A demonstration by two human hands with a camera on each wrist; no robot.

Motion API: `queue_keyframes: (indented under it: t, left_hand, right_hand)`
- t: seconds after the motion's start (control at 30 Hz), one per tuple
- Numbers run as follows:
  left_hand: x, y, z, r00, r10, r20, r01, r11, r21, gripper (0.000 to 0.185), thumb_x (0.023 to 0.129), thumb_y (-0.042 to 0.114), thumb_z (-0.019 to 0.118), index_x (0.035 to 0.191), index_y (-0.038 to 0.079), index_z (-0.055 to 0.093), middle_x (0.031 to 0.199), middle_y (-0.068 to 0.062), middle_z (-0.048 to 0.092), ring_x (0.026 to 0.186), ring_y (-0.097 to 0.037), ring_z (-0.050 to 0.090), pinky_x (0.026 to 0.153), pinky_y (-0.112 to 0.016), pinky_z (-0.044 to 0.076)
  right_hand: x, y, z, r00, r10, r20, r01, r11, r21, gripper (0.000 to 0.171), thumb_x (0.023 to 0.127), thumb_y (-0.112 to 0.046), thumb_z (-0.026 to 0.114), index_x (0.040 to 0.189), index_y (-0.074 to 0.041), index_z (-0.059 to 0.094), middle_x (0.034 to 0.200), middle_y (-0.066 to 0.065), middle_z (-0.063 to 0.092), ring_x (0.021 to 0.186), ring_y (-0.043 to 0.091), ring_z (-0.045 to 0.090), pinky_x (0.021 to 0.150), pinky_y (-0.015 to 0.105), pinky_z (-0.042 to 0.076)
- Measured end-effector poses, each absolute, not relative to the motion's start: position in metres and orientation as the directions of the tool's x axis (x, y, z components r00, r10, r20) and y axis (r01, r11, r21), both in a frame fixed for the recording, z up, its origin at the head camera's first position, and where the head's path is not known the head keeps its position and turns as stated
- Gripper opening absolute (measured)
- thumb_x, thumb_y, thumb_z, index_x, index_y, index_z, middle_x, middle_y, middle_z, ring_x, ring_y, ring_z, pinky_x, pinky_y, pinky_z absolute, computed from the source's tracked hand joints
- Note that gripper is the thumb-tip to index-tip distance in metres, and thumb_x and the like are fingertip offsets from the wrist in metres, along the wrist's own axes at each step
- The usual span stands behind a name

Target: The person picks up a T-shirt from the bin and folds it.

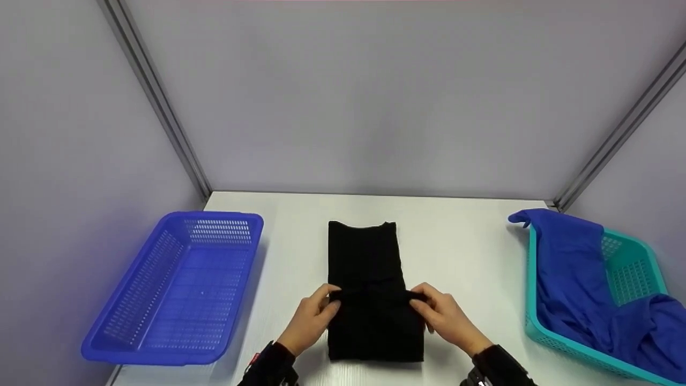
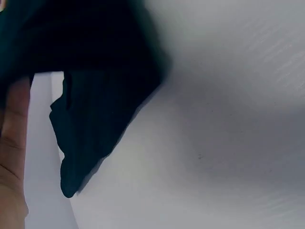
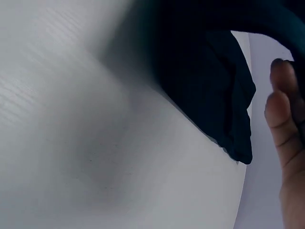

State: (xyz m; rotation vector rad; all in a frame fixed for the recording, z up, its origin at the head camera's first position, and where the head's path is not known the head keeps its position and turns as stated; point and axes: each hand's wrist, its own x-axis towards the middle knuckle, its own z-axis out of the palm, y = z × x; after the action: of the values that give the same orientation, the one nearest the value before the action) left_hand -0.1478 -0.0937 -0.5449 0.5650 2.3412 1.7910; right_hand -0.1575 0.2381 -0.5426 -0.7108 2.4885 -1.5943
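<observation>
A black shirt (image 1: 366, 252), folded into a long narrow strip, lies on the white table with its curved neckline at the far end. Across its middle, a raised fold is pinched at both sides. My left hand (image 1: 311, 320) pinches the left end of that fold between thumb and fingers, and my right hand (image 1: 446, 317) pinches the right end. In the left wrist view the lifted black cloth (image 2: 95, 38) hangs over the layer beneath. From the right wrist, the cloth (image 3: 200, 81) also shows lifted off the table, with fingers (image 3: 281, 114) beside it.
To the left stands a blue perforated plastic basket (image 1: 254, 236). A teal basket (image 1: 638, 249) at the right holds blue cloth (image 1: 573, 273), part of which drapes over its far left rim. Grey panels (image 1: 375, 107) enclose the white table (image 1: 461, 241) at the back and sides.
</observation>
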Motion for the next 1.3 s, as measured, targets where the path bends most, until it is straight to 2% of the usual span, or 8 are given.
queue_keyframes:
  t: [0.2,0.47,0.63,0.8,0.97,1.03,1.13,1.3]
  left_hand:
    - [-0.16,-0.091,-0.554,-0.942,0.335,0.032,0.079,0.127,0.989,0.016,0.108,0.008,0.051,0.123,0.004,0.055,0.111,-0.01,0.071,0.094,-0.012,0.063,0.084,-0.027,0.049]
    - [-0.175,-0.084,-0.563,-0.935,0.301,-0.188,-0.238,-0.136,0.962,0.013,0.099,0.006,0.043,0.111,0.008,0.039,0.083,-0.001,0.051,0.074,-0.015,0.053,0.073,-0.03,0.044]
    - [-0.181,-0.08,-0.57,-0.944,0.229,-0.237,-0.277,-0.166,0.946,0.035,0.098,0.003,0.046,0.132,0.005,0.042,0.089,-0.005,0.059,0.074,-0.014,0.057,0.072,-0.029,0.048]
    - [-0.183,-0.077,-0.58,-0.962,0.148,-0.228,-0.232,-0.013,0.973,0.048,0.102,0.002,0.047,0.149,0.001,0.04,0.123,-0.02,0.065,0.076,-0.014,0.057,0.068,-0.028,0.046]
    - [-0.182,-0.073,-0.591,-0.987,0.055,-0.152,-0.135,0.244,0.96,0.039,0.103,-0.002,0.049,0.141,-0.002,0.049,0.097,-0.013,0.065,0.068,-0.014,0.052,0.065,-0.029,0.043]
    - [-0.181,-0.07,-0.595,-0.995,0.015,-0.096,-0.084,0.362,0.929,0.037,0.102,-0.003,0.052,0.139,-0.002,0.05,0.091,-0.012,0.065,0.068,-0.018,0.056,0.065,-0.034,0.046]
    - [-0.176,-0.063,-0.596,-0.999,-0.043,0.016,-0.01,0.542,0.84,0.042,0.1,-0.004,0.061,0.14,-0.002,0.05,0.106,-0.017,0.067,0.084,-0.029,0.065,0.074,-0.044,0.054]
    - [-0.161,-0.062,-0.593,-0.974,0.006,0.227,0.149,0.772,0.617,0.046,0.094,0.006,0.075,0.136,0.008,0.058,0.124,-0.016,0.054,0.102,-0.035,0.056,0.085,-0.05,0.051]
  right_hand:
    - [-0.174,0.229,-0.545,-0.938,-0.332,0.099,-0.263,0.495,-0.828,0.013,0.106,-0.017,0.063,0.114,-0.008,0.068,0.084,0.001,0.066,0.069,0.004,0.056,0.064,0.022,0.048]
    - [-0.188,0.221,-0.555,-0.953,-0.276,-0.126,0.025,0.342,-0.939,0.019,0.107,-0.013,0.057,0.123,-0.002,0.061,0.113,0.007,0.065,0.099,0.016,0.059,0.086,0.03,0.048]
    - [-0.194,0.216,-0.564,-0.951,-0.246,-0.187,0.124,0.249,-0.961,0.023,0.106,-0.01,0.056,0.125,0.003,0.055,0.115,0.009,0.063,0.1,0.017,0.06,0.087,0.031,0.049]
    - [-0.196,0.211,-0.575,-0.974,-0.103,-0.203,0.148,0.393,-0.907,0.021,0.104,-0.008,0.06,0.124,-0.002,0.061,0.092,0.004,0.058,0.079,0.015,0.054,0.073,0.029,0.044]
    - [-0.196,0.206,-0.582,-0.992,-0.021,-0.127,0.095,0.542,-0.835,0.023,0.1,-0.003,0.065,0.123,-0.003,0.065,0.081,0.004,0.055,0.066,0.017,0.048,0.064,0.031,0.041]
    - [-0.195,0.204,-0.585,-0.998,-0.023,-0.059,0.033,0.62,-0.784,0.024,0.099,-0.002,0.066,0.124,-0.002,0.064,0.085,0.007,0.061,0.069,0.02,0.054,0.066,0.034,0.045]
    - [-0.191,0.204,-0.59,-0.995,-0.055,0.087,-0.099,0.73,-0.676,0.033,0.097,-0.001,0.07,0.129,0.001,0.061,0.101,0.016,0.068,0.084,0.03,0.065,0.075,0.043,0.053]
    - [-0.176,0.207,-0.599,-0.902,-0.194,0.385,-0.362,0.826,-0.431,0.046,0.09,-0.004,0.08,0.132,-0.001,0.062,0.122,0.018,0.063,0.106,0.036,0.062,0.089,0.051,0.053]
